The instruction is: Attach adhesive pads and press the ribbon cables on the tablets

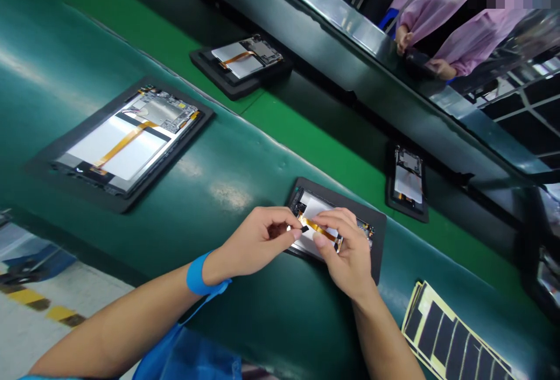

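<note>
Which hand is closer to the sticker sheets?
Right: the right hand is beyond and left of the sticker sheets; the left hand, pinching a small black piece, is farther left.

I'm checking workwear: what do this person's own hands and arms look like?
The left hand and right hand are ungloved. A bright blue strap circles the left wrist, with a thin blue cord hanging from it; the right wrist has none. The forearms look largely bare.
</note>
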Demonstrator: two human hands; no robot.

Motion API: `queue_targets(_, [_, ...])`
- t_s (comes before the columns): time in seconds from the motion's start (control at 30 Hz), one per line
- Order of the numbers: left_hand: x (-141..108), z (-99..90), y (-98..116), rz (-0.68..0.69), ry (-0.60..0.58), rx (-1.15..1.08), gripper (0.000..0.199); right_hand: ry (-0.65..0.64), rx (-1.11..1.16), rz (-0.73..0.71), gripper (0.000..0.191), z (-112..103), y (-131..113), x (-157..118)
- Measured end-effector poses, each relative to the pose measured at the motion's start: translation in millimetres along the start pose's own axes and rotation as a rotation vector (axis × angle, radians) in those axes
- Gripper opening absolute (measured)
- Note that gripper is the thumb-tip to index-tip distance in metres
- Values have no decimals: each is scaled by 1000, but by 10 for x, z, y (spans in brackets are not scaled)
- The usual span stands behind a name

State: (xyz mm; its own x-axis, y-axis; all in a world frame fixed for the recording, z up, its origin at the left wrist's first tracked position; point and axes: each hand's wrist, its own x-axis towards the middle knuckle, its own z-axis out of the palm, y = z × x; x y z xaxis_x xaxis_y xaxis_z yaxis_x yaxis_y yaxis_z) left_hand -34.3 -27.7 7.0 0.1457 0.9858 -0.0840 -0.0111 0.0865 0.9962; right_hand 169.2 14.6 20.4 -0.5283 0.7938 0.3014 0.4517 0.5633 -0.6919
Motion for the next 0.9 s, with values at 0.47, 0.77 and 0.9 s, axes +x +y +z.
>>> queue_targets(0.47, [21,30,-89,-102,-49,-73,32,78,-77,16,9,29,45,-10])
queue_targets(0.77, [54,-200,-125,465,92,868,28,-268,-194,14,9,-32,177,186])
queue_targets(0.9, [53,-266,-141,517,40,910,28,-351,-273,-11,13,1,194,247])
